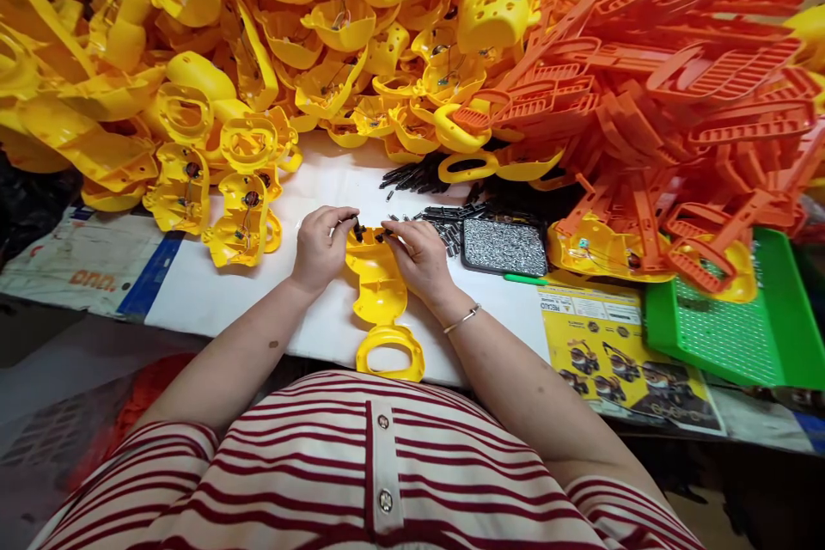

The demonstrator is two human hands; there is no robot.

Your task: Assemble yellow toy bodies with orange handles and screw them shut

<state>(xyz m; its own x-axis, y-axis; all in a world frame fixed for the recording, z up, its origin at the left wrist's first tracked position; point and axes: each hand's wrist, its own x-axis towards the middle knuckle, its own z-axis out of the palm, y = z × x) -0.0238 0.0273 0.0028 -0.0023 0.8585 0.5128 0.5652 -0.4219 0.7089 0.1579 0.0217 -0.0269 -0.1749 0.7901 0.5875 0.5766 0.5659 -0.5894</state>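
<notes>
In front of me on the white sheet lies a yellow plastic shell half (pixel 379 285), its hollow side up, with a yellow ring-shaped part (pixel 390 352) at its near end. My left hand (pixel 322 245) is at the shell's far left corner, thumb and fingers pinched on a small black part (pixel 359 229). My right hand (pixel 420 258) pinches at the far right corner; whatever sits between its fingertips is too small to make out. Small black pieces show at the shell's far edge between the hands.
Black rod-like parts (pixel 412 176) lie beyond my hands. To the right are a black tray of small metal screws (pixel 504 246), a green stick-like tool (pixel 525 279) and a green basket (pixel 792 309). Yellow shells (pixel 335 21) and orange arms (pixel 644 103) are heaped behind.
</notes>
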